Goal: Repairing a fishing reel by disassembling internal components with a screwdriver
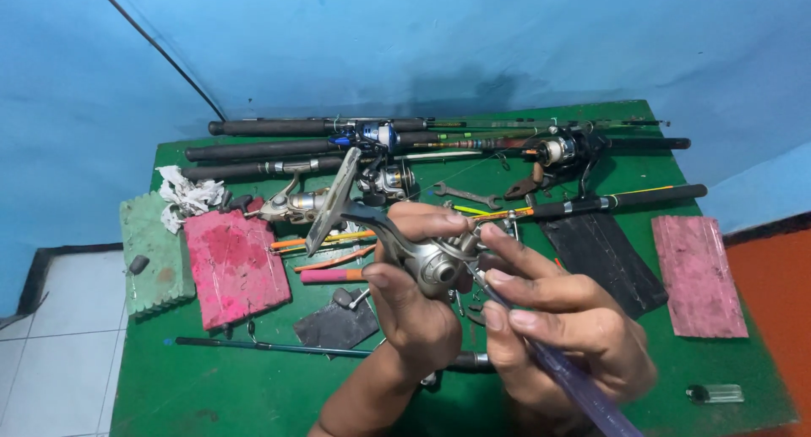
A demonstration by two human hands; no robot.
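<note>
My left hand grips a silver spinning fishing reel above the middle of a green table. The reel's flat foot and stem stick up and to the left of my fingers. Held like a pen in my right hand is a translucent purple tool, its tip touching the reel's body. Both hands meet at the reel.
Several fishing rods with reels lie along the table's back. A pink foam block, a green foam block, black pads, another pink block, a wrench, pliers and a clear lighter lie around. Blue walls stand behind.
</note>
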